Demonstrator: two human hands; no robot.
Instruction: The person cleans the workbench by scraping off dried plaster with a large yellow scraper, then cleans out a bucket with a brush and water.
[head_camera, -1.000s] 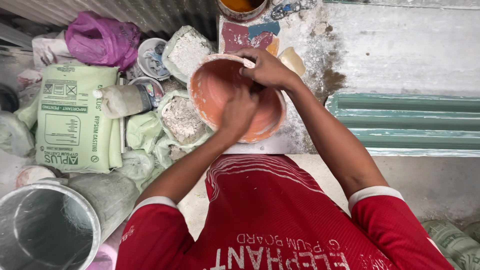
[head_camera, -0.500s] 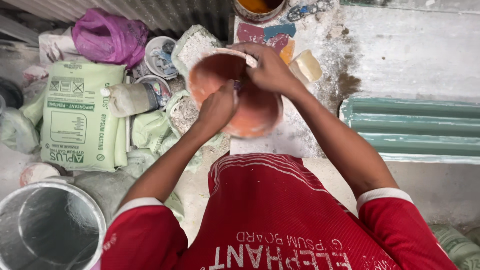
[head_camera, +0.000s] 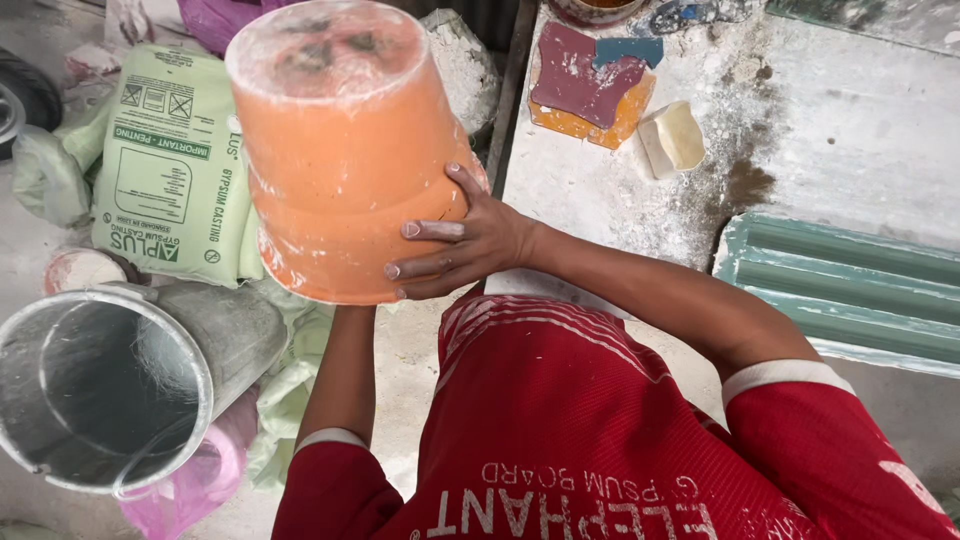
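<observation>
The orange bucket is up in the air, turned bottom-up with its dusty white base facing the camera, above the pale green sack and the metal pail on the floor. The right hand has its grip spread flat against the bucket's side, fingers splayed across the orange wall. The left hand is hidden behind the bucket, only its forearm showing below, so I cannot tell its grip.
</observation>
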